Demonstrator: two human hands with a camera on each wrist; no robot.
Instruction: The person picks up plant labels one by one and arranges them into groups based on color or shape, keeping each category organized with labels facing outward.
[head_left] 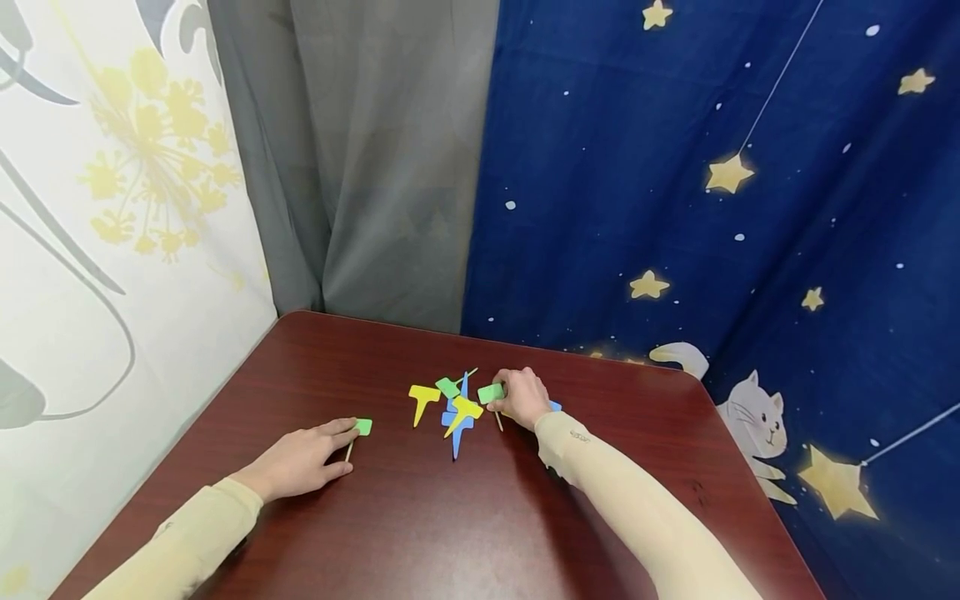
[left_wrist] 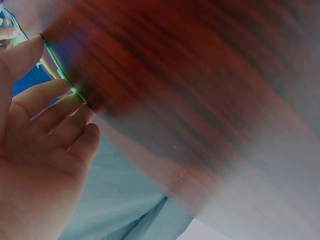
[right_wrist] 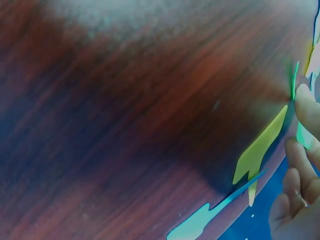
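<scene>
My left hand (head_left: 300, 458) rests on the table at the left, fingers fairly straight, their tips on the head of a green T-shaped plant label (head_left: 363, 427). Its thumb lies beside the stem's lower end; in the left wrist view the label (left_wrist: 56, 62) shows edge-on. Right of the middle, my right hand (head_left: 525, 396) pinches another green plant label (head_left: 491, 394) between thumb and fingers, stem pointing down toward me. Beside that hand, in the right wrist view, lie a yellow label (right_wrist: 260, 145) and a blue label (right_wrist: 192, 222), partly overlapping.
Several loose labels lie in a heap between the hands: yellow ones (head_left: 424, 397), blue ones (head_left: 456, 446) and a green one (head_left: 447, 387). The dark red table (head_left: 420, 525) ends at the back against a grey curtain (head_left: 397, 167) and a blue starry curtain (head_left: 585, 150).
</scene>
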